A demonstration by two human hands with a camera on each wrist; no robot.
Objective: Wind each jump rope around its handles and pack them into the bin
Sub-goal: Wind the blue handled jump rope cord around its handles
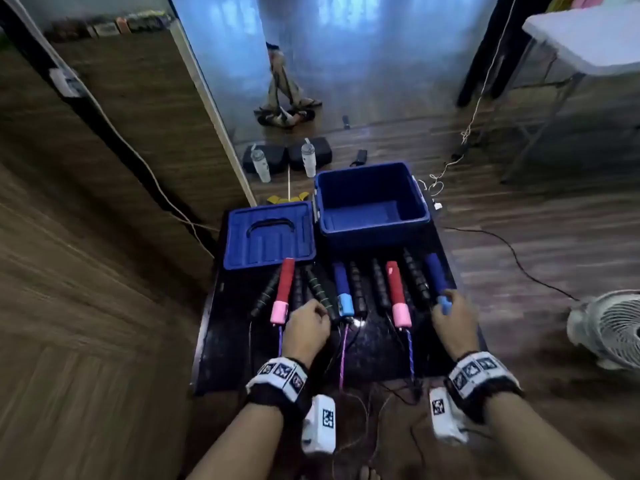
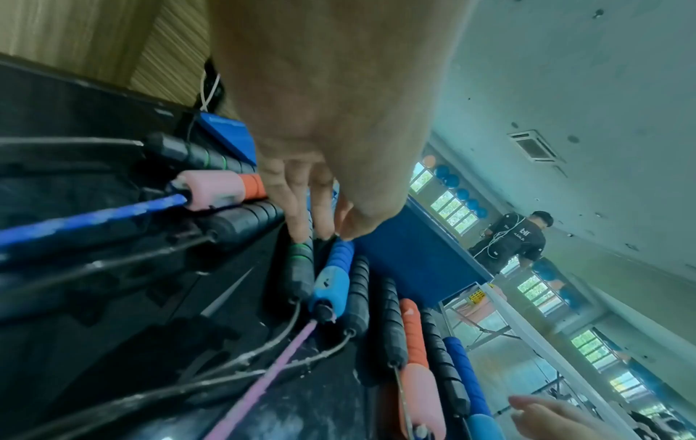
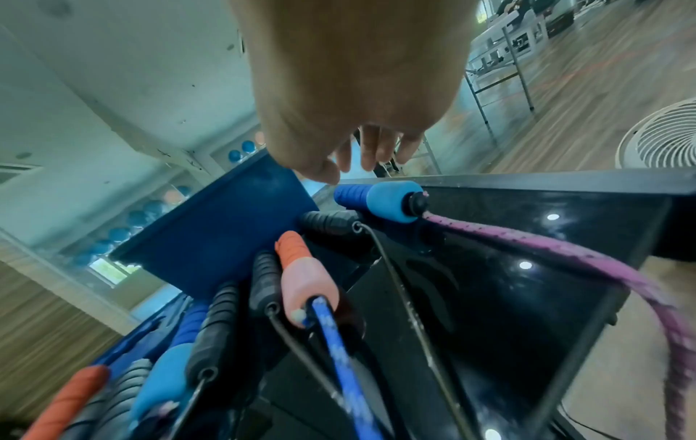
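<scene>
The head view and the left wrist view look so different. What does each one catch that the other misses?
Only the head view shows the open blue bin's inside, its lid lying beside it, a white fan, and both wrists at once.

Only the left wrist view shows the left hand's fingertips up close, at the green-ringed black handle, plus a person standing by the windows.

Both show the left hand, the row of handles on the black table, and the pink cord.
</scene>
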